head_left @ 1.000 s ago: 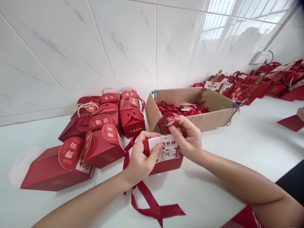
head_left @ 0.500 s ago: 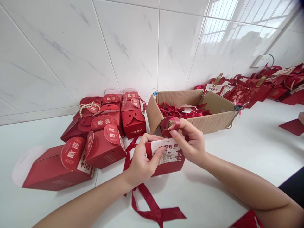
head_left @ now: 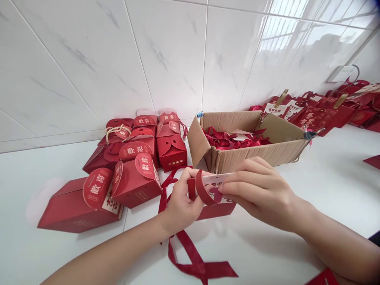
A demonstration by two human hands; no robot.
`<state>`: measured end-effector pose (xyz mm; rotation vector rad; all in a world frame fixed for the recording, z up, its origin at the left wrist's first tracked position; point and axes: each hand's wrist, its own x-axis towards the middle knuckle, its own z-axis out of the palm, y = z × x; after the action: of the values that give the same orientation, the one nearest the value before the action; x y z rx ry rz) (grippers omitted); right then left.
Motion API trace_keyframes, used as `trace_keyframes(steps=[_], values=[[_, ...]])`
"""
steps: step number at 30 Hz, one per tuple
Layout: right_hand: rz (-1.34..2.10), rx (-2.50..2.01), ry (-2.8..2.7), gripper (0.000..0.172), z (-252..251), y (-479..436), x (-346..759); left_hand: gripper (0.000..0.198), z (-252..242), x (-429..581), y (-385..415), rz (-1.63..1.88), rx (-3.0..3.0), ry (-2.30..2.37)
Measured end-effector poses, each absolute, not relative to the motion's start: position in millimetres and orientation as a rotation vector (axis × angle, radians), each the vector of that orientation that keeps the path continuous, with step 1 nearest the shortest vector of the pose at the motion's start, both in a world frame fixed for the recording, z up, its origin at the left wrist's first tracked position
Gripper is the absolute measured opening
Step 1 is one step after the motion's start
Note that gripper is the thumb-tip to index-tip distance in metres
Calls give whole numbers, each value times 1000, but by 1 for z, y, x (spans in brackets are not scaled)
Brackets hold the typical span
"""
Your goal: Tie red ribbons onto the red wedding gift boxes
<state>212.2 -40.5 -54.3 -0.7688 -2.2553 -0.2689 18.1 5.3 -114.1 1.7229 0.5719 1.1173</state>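
A white tabletop (head_left: 326, 186) runs along a white tiled wall (head_left: 166, 51). On it stands one open brown cardboard carton (head_left: 255, 152) filled with loose red ribbons (head_left: 231, 139). To its left sits a cluster of closed red paper gift boxes with round printed flaps (head_left: 133, 158); about eight show, though the exact count is unclear where they overlap. More red paper bags (head_left: 317, 113) line the wall at far right, too crowded to count.

Just in front of the carton, both hands meet over one small red and white paper gift bag (head_left: 212, 198). The right hand (head_left: 261, 192), fingers extended and close together, pinches a curled loop of dark red satin ribbon (head_left: 204, 192) against the bag's top edge. The left hand (head_left: 181, 202) grips the bag's left end, thumb pressed on its front. The ribbon's long tail trails beneath the left wrist onto the table.
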Motion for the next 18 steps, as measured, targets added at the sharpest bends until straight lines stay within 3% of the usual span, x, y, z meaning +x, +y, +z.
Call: trace_keyframes(steps=[18], values=[[-155,-852,-2224,16,-57,-36,210,18,-112,18,3,1077,1701,651]])
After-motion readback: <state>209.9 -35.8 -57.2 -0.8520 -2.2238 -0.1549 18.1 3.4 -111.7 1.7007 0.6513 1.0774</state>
